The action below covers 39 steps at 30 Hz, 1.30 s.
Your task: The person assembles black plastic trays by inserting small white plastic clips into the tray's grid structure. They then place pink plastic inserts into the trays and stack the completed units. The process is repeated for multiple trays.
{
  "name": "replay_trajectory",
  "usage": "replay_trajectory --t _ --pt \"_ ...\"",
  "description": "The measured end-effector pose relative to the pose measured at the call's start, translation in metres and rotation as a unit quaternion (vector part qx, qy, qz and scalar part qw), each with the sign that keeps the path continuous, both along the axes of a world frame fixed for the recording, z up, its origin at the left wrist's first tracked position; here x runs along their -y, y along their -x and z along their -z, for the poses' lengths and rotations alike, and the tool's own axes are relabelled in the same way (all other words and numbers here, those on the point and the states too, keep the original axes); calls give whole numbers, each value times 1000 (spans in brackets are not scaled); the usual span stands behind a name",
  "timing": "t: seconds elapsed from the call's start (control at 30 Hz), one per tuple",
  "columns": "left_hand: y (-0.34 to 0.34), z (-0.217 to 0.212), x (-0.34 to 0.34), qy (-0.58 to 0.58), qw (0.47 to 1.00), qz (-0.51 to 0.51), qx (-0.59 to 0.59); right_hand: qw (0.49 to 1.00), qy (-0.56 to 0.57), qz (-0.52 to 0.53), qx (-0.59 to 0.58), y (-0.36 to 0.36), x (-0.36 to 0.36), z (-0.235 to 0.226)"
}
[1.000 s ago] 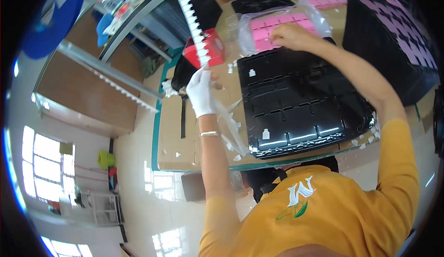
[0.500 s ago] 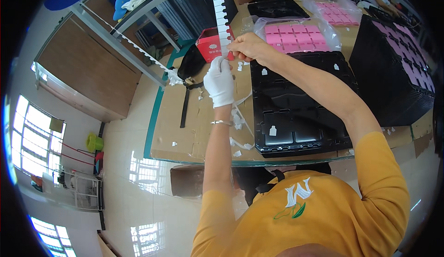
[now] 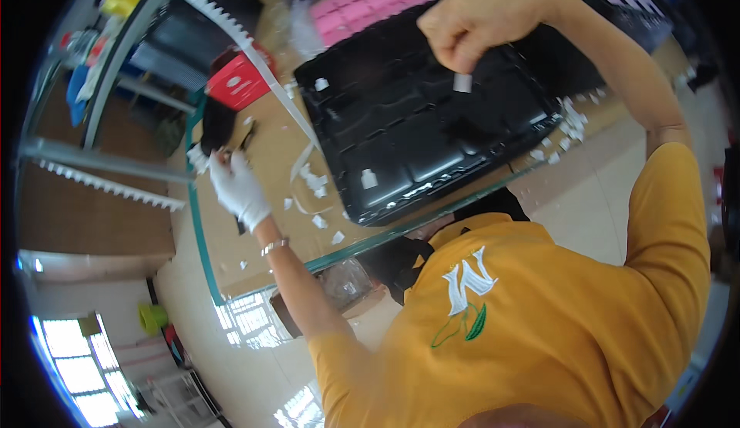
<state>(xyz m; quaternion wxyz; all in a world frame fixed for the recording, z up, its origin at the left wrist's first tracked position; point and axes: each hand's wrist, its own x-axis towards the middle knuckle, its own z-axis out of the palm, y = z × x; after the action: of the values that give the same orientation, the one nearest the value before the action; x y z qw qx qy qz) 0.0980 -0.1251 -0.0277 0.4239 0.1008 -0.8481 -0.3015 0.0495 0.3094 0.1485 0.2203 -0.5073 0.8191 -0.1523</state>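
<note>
Right hand [image 3: 472, 26], bare, is pinched shut on a small white rectangular tab [image 3: 462, 82] hanging from the fingertips, held above the large black moulded plastic tray [image 3: 432, 131] that lies on the brown cardboard-covered table [image 3: 254, 220]. Left hand [image 3: 237, 187], in a white glove, is out at the table's left edge, fingers closed on the lower end of a long white toothed strip [image 3: 254, 54] that runs up and away toward the top left; what exactly is pinched there is blurred, probably just the strip end.

Step in hand, as a judgement: one tab has been taken off the strip and is being carried over the tray to be set down. Next move calls for lowering the right hand to an empty compartment and letting the tab go flat, while the left keeps the strip taut.

Counts: one black tray in use; two white tabs already lying in it, one near the top left corner [image 3: 321, 84] and one near the front edge [image 3: 369, 179]; one tab in the fingers. One strip. One clear bag of pink squares [image 3: 370, 4] behind the tray. One red box [image 3: 240, 83] to the left. Loose white scraps [image 3: 312, 180] are scattered on the table left of the tray and at its right corner, too many and too small to count.
</note>
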Motion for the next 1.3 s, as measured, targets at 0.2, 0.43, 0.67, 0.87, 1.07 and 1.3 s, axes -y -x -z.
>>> replay_trajectory --t 0.2,0.43,0.67,0.87,1.07,1.3 --pt "-32 30 -15 -4 997 -7 80 973 -136 119 -145 -29 -79 45" --pt "-56 9 -42 -56 997 29 49 963 -105 95 -231 -12 -84 100" --pt "-102 -16 -101 114 988 94 47 909 25 119 -398 -73 -119 119" --pt "-99 -36 -152 132 953 215 165 882 -13 163 -443 -92 -105 134" --pt "-81 -29 -154 108 935 227 252 895 -41 183 -404 -93 -98 131" --pt "-62 -21 -152 76 951 176 241 894 -18 189 -406 -91 -96 135"
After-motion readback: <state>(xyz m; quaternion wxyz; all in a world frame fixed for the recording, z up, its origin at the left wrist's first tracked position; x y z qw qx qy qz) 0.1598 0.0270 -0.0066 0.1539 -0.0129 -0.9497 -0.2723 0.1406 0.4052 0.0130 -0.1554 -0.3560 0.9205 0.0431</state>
